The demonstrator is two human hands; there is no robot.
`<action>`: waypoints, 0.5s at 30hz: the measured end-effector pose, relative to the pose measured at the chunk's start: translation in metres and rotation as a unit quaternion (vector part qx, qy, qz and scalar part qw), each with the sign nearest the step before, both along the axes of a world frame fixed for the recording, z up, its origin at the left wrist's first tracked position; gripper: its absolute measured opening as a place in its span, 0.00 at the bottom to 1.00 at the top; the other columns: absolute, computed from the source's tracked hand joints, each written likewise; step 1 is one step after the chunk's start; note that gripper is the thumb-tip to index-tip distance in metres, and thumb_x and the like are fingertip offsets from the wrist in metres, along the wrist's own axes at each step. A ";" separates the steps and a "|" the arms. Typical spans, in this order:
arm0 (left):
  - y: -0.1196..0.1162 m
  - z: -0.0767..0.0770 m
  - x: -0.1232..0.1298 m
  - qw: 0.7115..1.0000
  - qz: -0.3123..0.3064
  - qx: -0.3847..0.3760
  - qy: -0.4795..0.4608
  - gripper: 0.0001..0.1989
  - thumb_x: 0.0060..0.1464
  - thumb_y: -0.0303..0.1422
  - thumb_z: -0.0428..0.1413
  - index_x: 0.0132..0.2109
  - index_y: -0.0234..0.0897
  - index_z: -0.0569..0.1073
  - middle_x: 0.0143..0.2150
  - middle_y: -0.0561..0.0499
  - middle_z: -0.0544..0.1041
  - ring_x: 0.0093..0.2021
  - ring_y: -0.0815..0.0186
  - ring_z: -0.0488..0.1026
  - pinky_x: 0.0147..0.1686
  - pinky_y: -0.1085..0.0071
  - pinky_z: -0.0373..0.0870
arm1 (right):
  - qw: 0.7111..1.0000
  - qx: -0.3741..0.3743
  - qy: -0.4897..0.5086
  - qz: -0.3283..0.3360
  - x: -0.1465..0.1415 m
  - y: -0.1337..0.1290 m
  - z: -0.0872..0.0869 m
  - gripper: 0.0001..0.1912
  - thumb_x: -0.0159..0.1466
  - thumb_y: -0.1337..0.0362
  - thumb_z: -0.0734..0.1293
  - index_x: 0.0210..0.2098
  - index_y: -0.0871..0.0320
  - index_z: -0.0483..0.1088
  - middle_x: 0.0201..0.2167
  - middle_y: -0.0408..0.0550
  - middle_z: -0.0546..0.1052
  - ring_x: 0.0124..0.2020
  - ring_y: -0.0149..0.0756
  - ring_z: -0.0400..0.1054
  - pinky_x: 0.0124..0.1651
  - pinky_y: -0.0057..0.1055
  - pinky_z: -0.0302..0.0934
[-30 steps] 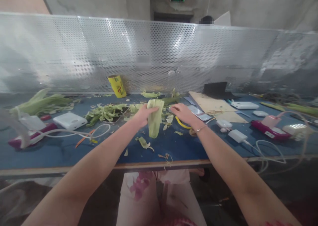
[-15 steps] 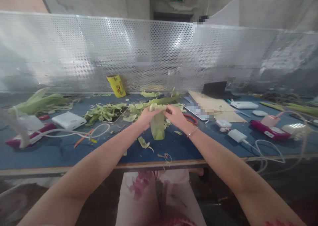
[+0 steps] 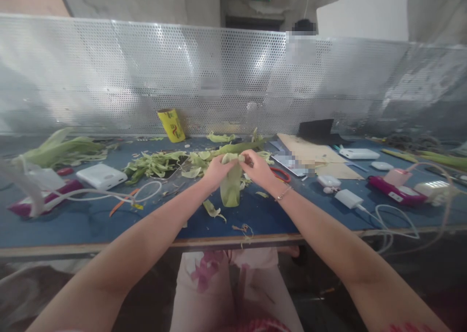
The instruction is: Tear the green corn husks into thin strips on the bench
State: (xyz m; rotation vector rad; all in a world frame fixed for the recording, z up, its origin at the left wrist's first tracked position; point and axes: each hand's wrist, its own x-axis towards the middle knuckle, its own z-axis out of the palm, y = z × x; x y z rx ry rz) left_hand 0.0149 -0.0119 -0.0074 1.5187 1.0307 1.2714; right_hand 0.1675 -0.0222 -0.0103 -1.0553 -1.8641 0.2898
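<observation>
A pale green corn husk [image 3: 230,192] hangs down from both my hands over the blue tabletop. My left hand [image 3: 219,170] pinches its upper edge from the left, thumb across the front. At the top right my right hand [image 3: 254,165] grips the same edge with bent fingers close to the left thumb. Exactly how the fingertips fold the edge is too small to make out. Behind the hands lie more husks [image 3: 244,147], and a pile of torn husk strips [image 3: 155,166] is to the left. Red-handled scissors [image 3: 280,174] rest beside my right wrist.
A yellow cardboard tube [image 3: 171,126] stands at the back before a perforated metal screen [image 3: 146,74]. White power banks [image 3: 101,177], purple power strips [image 3: 397,191] and looping cables occupy both sides. Cardboard sheets [image 3: 310,149] lie at back right. Another person [image 3: 302,45] is beyond the screen.
My hands stay nearly in place, still gripping the husk, which has shifted very slightly left. Beyond the screen, a large white sheet has moved and shows more fully at upper right.
</observation>
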 end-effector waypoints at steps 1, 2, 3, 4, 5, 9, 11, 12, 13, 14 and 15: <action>0.001 -0.001 0.000 1.000 0.003 0.009 0.012 0.11 0.41 0.38 0.58 0.31 0.35 0.72 0.27 0.52 0.74 0.26 0.68 0.70 0.26 0.73 0.66 | 1.000 0.014 -0.006 -0.002 0.001 0.001 0.000 0.10 0.57 0.63 0.61 0.39 0.57 0.63 0.35 0.48 0.70 0.34 0.34 0.66 0.37 0.31 0.61; 0.001 -0.001 0.000 1.000 0.005 0.017 0.021 0.11 0.41 0.38 0.58 0.30 0.34 0.71 0.26 0.53 0.73 0.25 0.69 0.69 0.25 0.74 0.66 | 1.000 0.028 -0.014 -0.002 0.001 0.002 -0.001 0.11 0.57 0.65 0.61 0.40 0.57 0.63 0.37 0.49 0.70 0.35 0.34 0.65 0.37 0.31 0.62; 0.001 -0.001 0.000 0.999 0.006 0.023 0.026 0.10 0.41 0.37 0.58 0.30 0.34 0.71 0.25 0.53 0.72 0.25 0.69 0.69 0.25 0.74 0.65 | 0.999 0.040 -0.021 0.000 0.001 0.003 -0.001 0.11 0.57 0.66 0.60 0.40 0.57 0.64 0.39 0.50 0.69 0.35 0.34 0.65 0.37 0.31 0.62; 0.001 -0.001 0.000 0.999 0.005 0.027 0.027 0.10 0.41 0.36 0.58 0.30 0.34 0.71 0.25 0.53 0.72 0.24 0.70 0.68 0.25 0.74 0.65 | 0.998 0.051 -0.027 0.003 0.002 0.003 -0.001 0.11 0.57 0.66 0.60 0.40 0.57 0.64 0.40 0.51 0.68 0.35 0.34 0.65 0.36 0.31 0.63; 0.001 -0.001 0.000 0.999 0.003 0.028 0.026 0.09 0.41 0.36 0.58 0.29 0.34 0.71 0.24 0.53 0.72 0.24 0.70 0.68 0.25 0.74 0.65 | 0.998 0.061 -0.030 0.006 0.002 0.003 -0.001 0.11 0.57 0.67 0.60 0.40 0.57 0.65 0.41 0.51 0.67 0.35 0.34 0.65 0.36 0.31 0.63; -0.001 0.003 0.000 0.999 0.002 0.028 0.021 0.09 0.41 0.36 0.58 0.29 0.34 0.71 0.24 0.53 0.72 0.25 0.69 0.68 0.25 0.74 0.64 | 0.996 0.079 -0.030 0.013 0.003 0.002 -0.001 0.10 0.58 0.67 0.60 0.41 0.56 0.65 0.41 0.51 0.67 0.35 0.33 0.65 0.35 0.31 0.64; -0.002 0.004 0.000 0.999 0.003 0.030 0.020 0.09 0.40 0.36 0.58 0.29 0.34 0.71 0.23 0.53 0.71 0.25 0.69 0.68 0.25 0.74 0.64 | 0.997 0.072 -0.029 0.013 0.003 0.002 -0.001 0.09 0.59 0.66 0.60 0.40 0.55 0.65 0.41 0.51 0.67 0.35 0.33 0.65 0.34 0.31 0.64; -0.003 0.004 0.001 0.999 0.004 0.030 0.021 0.09 0.40 0.36 0.58 0.28 0.34 0.70 0.23 0.53 0.71 0.25 0.69 0.67 0.25 0.74 0.64 | 0.997 0.068 -0.026 0.012 0.003 0.003 -0.001 0.09 0.59 0.66 0.60 0.39 0.55 0.65 0.41 0.51 0.67 0.35 0.33 0.65 0.34 0.31 0.64; -0.003 0.004 0.001 0.999 0.004 0.029 0.023 0.09 0.40 0.36 0.58 0.28 0.34 0.70 0.23 0.54 0.71 0.24 0.69 0.67 0.24 0.74 0.63 | 0.998 0.064 -0.024 0.011 0.003 0.004 -0.002 0.08 0.59 0.66 0.60 0.38 0.56 0.64 0.40 0.50 0.67 0.35 0.34 0.66 0.34 0.31 0.64; -0.004 0.004 0.001 0.999 0.004 0.028 0.025 0.09 0.40 0.36 0.57 0.28 0.34 0.70 0.22 0.54 0.70 0.24 0.69 0.67 0.24 0.74 0.63 | 0.998 0.063 -0.022 0.011 0.003 0.004 -0.002 0.06 0.59 0.65 0.60 0.37 0.56 0.64 0.40 0.50 0.67 0.35 0.34 0.66 0.35 0.31 0.63; -0.004 0.004 0.001 0.999 0.005 0.027 0.029 0.09 0.40 0.36 0.57 0.28 0.34 0.70 0.22 0.54 0.70 0.24 0.69 0.66 0.24 0.74 0.62 | 0.998 0.063 -0.022 0.012 0.003 0.004 -0.002 0.05 0.59 0.65 0.60 0.36 0.56 0.63 0.39 0.50 0.67 0.35 0.34 0.66 0.35 0.31 0.63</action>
